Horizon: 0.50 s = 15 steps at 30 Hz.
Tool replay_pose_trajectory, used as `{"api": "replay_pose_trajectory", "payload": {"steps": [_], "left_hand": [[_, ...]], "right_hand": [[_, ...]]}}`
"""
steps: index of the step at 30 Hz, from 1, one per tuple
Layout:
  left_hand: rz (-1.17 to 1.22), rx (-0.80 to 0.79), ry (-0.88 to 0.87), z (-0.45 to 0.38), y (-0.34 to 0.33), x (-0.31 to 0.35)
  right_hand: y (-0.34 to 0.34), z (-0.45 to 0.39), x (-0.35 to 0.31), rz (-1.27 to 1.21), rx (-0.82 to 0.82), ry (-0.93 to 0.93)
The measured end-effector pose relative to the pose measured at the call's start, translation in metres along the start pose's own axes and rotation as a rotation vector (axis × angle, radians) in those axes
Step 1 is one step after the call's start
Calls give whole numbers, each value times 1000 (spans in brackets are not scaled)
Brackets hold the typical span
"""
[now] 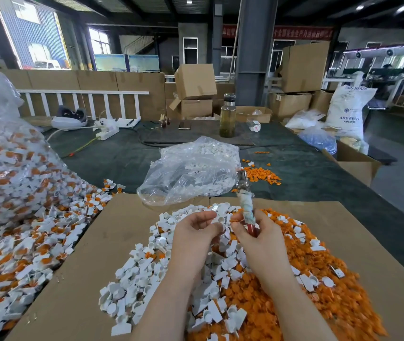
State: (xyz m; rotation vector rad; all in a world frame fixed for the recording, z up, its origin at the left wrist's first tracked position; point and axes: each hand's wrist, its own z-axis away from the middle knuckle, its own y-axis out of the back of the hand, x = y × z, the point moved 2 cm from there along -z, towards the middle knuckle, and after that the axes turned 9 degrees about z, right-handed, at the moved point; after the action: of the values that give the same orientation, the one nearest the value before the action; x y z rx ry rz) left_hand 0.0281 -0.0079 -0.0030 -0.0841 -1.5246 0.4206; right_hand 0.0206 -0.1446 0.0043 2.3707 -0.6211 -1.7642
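The right hand [257,233] grips the red lower handle of a slim tool [246,205] that stands nearly upright just beside the left hand [196,230], whose curled fingers seem to pinch a small white plastic piece [217,219] close to the tool. The tool has a cloth-wrapped shaft and a shiny metal head. Both hands hover over heaped white pieces [142,274] and orange caps [331,303] on a cardboard sheet [97,242], with a clear bag [186,173] at its far edge and open green surface [319,173] beyond.

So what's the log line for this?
left hand pinches white part | right hand grips taped tool | white pile, orange pile beneath
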Motion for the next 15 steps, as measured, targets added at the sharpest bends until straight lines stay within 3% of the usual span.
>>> {"api": "replay_pose_trajectory", "payload": {"steps": [5,15], "left_hand": [[68,-13,22,4,-4,-1],[21,30,-71,8,-9,4]], "right_hand": [[0,1,0,-64,53,1],[0,0,3,88,114,30]]}}
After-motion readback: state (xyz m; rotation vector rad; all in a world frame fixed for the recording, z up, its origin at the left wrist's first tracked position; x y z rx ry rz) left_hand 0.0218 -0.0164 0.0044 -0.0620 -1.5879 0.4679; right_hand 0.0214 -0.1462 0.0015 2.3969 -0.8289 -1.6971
